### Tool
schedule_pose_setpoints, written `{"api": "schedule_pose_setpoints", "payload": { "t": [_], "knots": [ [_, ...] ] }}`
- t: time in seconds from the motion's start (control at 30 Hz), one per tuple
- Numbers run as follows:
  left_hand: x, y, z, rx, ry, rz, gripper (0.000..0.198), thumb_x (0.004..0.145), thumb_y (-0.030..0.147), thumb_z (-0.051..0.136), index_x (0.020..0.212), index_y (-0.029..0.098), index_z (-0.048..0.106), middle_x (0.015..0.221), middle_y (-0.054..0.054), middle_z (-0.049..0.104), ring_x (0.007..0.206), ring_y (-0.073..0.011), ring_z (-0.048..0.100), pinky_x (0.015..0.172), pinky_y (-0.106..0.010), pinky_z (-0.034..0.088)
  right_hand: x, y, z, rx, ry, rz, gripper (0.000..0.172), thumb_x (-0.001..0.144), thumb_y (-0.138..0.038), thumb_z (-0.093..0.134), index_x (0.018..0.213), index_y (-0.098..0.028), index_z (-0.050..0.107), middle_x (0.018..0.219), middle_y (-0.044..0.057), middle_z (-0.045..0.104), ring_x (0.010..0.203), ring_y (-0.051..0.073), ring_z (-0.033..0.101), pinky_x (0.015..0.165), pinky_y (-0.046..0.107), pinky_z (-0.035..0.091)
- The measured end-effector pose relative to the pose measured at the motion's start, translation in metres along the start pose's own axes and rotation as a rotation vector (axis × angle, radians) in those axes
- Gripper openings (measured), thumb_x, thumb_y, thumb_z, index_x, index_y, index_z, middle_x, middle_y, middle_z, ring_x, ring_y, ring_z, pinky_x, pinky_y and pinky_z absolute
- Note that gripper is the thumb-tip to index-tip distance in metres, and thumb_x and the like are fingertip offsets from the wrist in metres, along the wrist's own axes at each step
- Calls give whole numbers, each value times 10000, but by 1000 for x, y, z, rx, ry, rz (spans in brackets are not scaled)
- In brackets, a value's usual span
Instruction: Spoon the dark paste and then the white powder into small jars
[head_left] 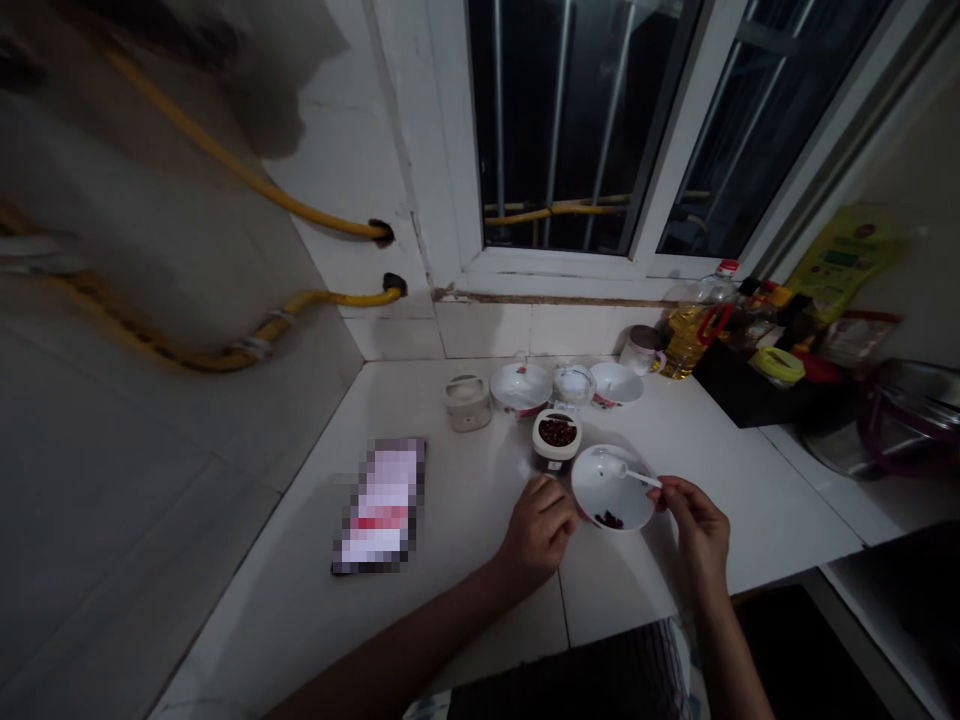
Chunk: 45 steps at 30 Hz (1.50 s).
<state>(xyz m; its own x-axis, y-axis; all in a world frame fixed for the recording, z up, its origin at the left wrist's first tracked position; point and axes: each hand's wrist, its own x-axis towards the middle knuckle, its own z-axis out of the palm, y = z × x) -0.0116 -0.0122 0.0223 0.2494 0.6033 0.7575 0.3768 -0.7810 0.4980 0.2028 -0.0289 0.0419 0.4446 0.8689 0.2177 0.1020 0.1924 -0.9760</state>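
Observation:
A white spoon (641, 477) is pinched by its handle end in my right hand (694, 530). Its bowl end is over a white bowl (596, 490). Inside that bowl lies a small clump of dark red-brown pieces (609, 520). My left hand (536, 530), fingers curled in, rests beside the bowl's left edge; I see nothing in it, and whether it touches the rim I cannot tell. Just beyond it stands an uncovered square jar (556, 462) with a white rim, filled with small reddish-brown pieces.
Behind are a lidded container (466, 403), two bowls (521, 388) (615, 385), a clear jar (574, 385) and a mug (642, 350). A phone (381, 505) lies on the left. An oil bottle (686, 330), seasonings and a metal pot (911, 415) stand right. Yellow pipes (262, 190) run along the wall.

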Motion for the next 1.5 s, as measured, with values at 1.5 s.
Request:
{"api": "schedule_pose_setpoints", "payload": {
  "t": [1.5],
  "knots": [
    [-10,-5,20,-14,-79,-116,273,670,178,813,826,188,589,1270,-99,492,1159,-267,552,941,-406,505,5,14,-5,58,-83,-158,269,731,-416,679,817,-163,710,659,40,702,565,150,580,572,281,491]
  ]
}}
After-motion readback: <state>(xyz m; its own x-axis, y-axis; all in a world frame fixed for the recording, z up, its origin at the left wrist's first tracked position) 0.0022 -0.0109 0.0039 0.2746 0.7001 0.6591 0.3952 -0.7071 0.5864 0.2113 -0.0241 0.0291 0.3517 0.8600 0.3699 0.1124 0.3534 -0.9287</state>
